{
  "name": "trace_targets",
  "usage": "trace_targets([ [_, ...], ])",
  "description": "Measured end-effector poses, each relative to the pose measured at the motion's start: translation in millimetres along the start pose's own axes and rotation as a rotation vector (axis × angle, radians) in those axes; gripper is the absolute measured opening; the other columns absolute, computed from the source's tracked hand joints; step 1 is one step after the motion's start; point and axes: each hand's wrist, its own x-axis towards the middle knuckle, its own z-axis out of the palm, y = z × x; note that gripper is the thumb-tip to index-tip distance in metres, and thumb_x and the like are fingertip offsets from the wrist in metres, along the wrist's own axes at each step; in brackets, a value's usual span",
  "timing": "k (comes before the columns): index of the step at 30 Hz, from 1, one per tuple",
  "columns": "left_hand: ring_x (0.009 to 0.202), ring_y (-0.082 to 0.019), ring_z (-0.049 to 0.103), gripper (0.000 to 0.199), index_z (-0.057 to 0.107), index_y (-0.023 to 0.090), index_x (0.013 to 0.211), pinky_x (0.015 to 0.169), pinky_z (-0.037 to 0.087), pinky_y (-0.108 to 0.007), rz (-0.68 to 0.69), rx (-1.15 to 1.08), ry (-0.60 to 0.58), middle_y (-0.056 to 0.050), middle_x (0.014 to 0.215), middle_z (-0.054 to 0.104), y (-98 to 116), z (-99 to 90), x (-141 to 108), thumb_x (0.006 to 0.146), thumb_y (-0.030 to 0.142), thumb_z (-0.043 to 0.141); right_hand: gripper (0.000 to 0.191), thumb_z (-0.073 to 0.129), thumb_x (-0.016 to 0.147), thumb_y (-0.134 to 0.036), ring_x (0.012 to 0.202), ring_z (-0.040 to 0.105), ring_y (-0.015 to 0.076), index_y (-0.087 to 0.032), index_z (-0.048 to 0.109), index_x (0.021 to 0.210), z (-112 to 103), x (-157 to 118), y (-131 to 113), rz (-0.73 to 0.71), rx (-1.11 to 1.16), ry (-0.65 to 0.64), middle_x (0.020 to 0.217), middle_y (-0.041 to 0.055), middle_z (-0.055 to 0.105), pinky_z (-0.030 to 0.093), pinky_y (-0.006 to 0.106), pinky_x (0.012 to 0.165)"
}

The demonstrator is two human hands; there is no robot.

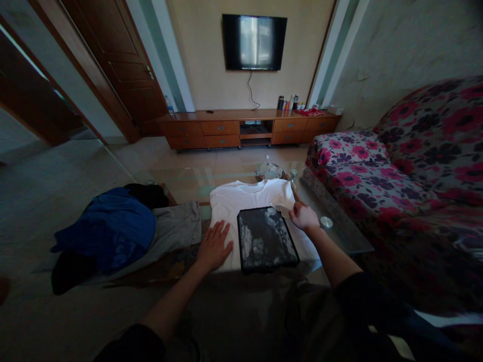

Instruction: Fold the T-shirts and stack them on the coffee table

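Note:
A white T-shirt lies spread on a glass-topped coffee table, its neckline at the far side. On its middle is a dark rectangle with a black border and a cloudy grey picture; whether it is a print or a separate panel I cannot tell. My left hand rests flat on the left part of the shirt, fingers stretched out. At the shirt's right edge, just below the sleeve, my right hand is closed with curled fingers, gripping the fabric.
Left of the shirt lie a blue garment, grey cloth and black clothing. Beyond the shirt sits a bowl with white scraps. A small round lid is on the glass. A flowered sofa stands at right.

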Motion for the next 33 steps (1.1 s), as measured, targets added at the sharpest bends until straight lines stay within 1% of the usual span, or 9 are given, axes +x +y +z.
trace_targets([
  [5, 0.157, -0.024, 0.02, 0.064, 0.034, 0.025, 0.161, 0.127, 0.018, -0.045, -0.009, 0.024, -0.001, -0.005, 0.17, 0.026, 1.6, -1.3, 0.0, 0.1, 0.045, 0.041, 0.032, 0.047, 0.098, -0.041, 0.108, 0.065, 0.0291, -0.019, 0.07, 0.096, 1.7, -1.7, 5.1, -0.04, -0.064, -0.011, 0.115, 0.014, 0.067, 0.048, 0.036, 0.088],
  [7, 0.157, -0.025, 0.02, 0.064, 0.033, 0.024, 0.161, 0.127, 0.018, -0.045, -0.009, 0.025, -0.001, -0.005, 0.17, 0.026, 1.9, -1.9, 0.0, 0.1, 0.046, 0.041, 0.037, 0.043, 0.101, -0.044, 0.11, 0.064, 0.0284, -0.018, 0.068, 0.11, 7.9, 0.1, 2.9, -0.052, -0.025, 0.05, 0.122, 0.0147, 0.066, 0.047, 0.037, 0.093],
  [11, 0.157, -0.025, 0.02, 0.065, 0.032, 0.024, 0.161, 0.127, 0.018, -0.045, 0.006, 0.021, -0.001, -0.006, 0.17, 0.026, 1.7, -2.2, 0.0, 0.101, 0.046, 0.04, 0.05, 0.049, 0.1, -0.04, 0.133, 0.05, 0.0274, -0.015, 0.05, 0.143, 23.4, 7.7, -6.3, -0.227, 0.045, 0.1, 0.148, 0.0156, 0.052, 0.041, 0.036, 0.108],
  [15, 0.157, -0.025, 0.02, 0.065, 0.032, 0.023, 0.161, 0.127, 0.018, -0.046, 0.004, 0.017, -0.001, -0.006, 0.17, 0.025, 1.1, -2.2, 0.4, 0.101, 0.047, 0.04, 0.051, 0.052, 0.097, -0.027, 0.145, 0.037, 0.0264, -0.016, 0.047, 0.147, 33.7, 19.2, -22.9, -0.315, 0.043, 0.07, 0.16, 0.0138, 0.039, 0.036, 0.037, 0.113],
  [19, 0.157, -0.025, 0.02, 0.065, 0.031, 0.024, 0.161, 0.127, 0.017, -0.045, 0.003, 0.012, -0.007, -0.006, 0.17, 0.026, 1.4, -2.8, 0.6, 0.101, 0.046, 0.041, 0.032, 0.047, 0.099, -0.023, 0.139, 0.042, 0.0271, -0.022, 0.063, 0.127, 39.2, 27.3, -43.4, -0.279, 0.002, 0.02, 0.148, 0.0115, 0.053, 0.038, 0.038, 0.107],
  [21, 0.157, -0.025, 0.019, 0.065, 0.031, 0.024, 0.161, 0.127, 0.017, -0.045, -0.001, 0.012, -0.002, -0.006, 0.17, 0.025, 1.9, -3.1, 0.6, 0.101, 0.045, 0.041, 0.031, 0.044, 0.101, -0.023, 0.133, 0.047, 0.0274, -0.021, 0.064, 0.124, 42.9, 28.0, -51.4, -0.214, -0.012, 0.013, 0.137, 0.0122, 0.06, 0.039, 0.039, 0.104],
  [24, 0.157, -0.026, 0.02, 0.066, 0.031, 0.023, 0.162, 0.127, 0.017, -0.046, -0.003, 0.013, -0.002, -0.007, 0.17, 0.025, 2.2, -3.4, 0.8, 0.101, 0.046, 0.042, 0.038, 0.043, 0.1, -0.022, 0.132, 0.047, 0.0284, -0.019, 0.059, 0.135, 49.0, 26.9, -58.2, -0.157, -0.02, 0.037, 0.139, 0.014, 0.059, 0.039, 0.041, 0.104],
  [29, 0.157, -0.026, 0.02, 0.066, 0.031, 0.023, 0.161, 0.127, 0.018, -0.046, -0.002, 0.007, 0.001, -0.007, 0.169, 0.026, 2.2, -3.6, 0.6, 0.101, 0.046, 0.042, 0.052, 0.043, 0.099, -0.021, 0.139, 0.039, 0.0307, -0.015, 0.045, 0.15, 54.2, 24.0, -58.1, -0.128, -0.005, 0.102, 0.157, 0.0165, 0.042, 0.036, 0.045, 0.108],
  [33, 0.156, -0.026, 0.021, 0.066, 0.032, 0.024, 0.161, 0.127, 0.019, -0.046, -0.003, 0.005, 0.004, -0.007, 0.169, 0.027, 2.6, -4.1, 0.4, 0.101, 0.046, 0.042, 0.055, 0.042, 0.099, -0.021, 0.144, 0.033, 0.0308, -0.019, 0.043, 0.154, 53.4, 19.1, -54.6, -0.272, 0.029, 0.118, 0.16, 0.014, 0.041, 0.031, 0.048, 0.112],
])
